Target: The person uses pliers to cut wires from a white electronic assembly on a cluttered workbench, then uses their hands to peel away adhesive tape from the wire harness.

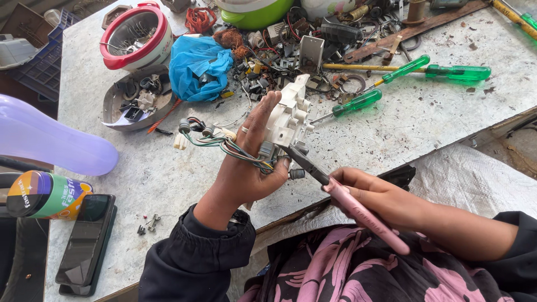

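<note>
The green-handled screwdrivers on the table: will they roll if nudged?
Probably. The green translucent-handled screwdrivers have roundish handles and thin shafts, lying loose on the flat grey table. Likely stiff and light; scattered metal debris nearby might stop them.

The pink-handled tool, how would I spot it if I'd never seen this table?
Start at the grey worktable and drop to its near edge, where the right hand is. The pink-handled tool lies in that hand, its dark tips touching the white plastic part in the left hand. The nearby screwdrivers have green handles.
</note>
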